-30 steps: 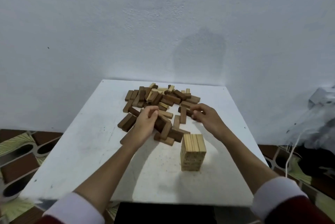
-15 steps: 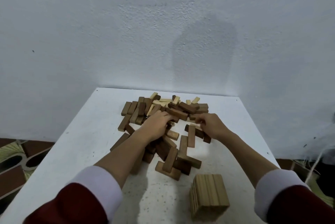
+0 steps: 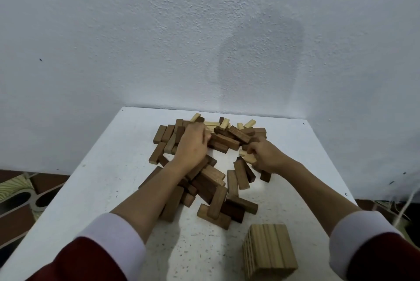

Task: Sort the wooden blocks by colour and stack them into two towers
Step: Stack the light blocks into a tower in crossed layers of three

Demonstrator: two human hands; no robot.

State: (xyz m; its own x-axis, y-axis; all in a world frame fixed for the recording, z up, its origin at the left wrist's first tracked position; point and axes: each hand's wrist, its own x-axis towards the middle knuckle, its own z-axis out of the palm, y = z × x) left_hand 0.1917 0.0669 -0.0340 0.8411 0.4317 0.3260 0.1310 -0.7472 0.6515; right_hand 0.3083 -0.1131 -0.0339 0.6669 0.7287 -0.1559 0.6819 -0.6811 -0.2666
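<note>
A loose pile of wooden blocks [image 3: 216, 180] lies across the middle of the white table [image 3: 100, 180], mostly dark brown with a few light ones [image 3: 223, 123] at the far side. A short tower of light blocks [image 3: 270, 251] stands at the near right. My left hand [image 3: 193, 144] reaches into the far left part of the pile with its fingers curled down among the blocks; what they hold is hidden. My right hand [image 3: 264, 154] sits at the pile's right side and pinches a light block [image 3: 248, 158].
A white wall [image 3: 204, 42] rises directly behind the table's far edge. Patterned floor tiles [image 3: 18, 192] show at the left, and a white cord [image 3: 404, 208] hangs off the table's right side.
My left hand has moved farther back into the pile. My right hand has closed round a light block at the right. The view has shifted closer, so the light tower sits lower in frame.
</note>
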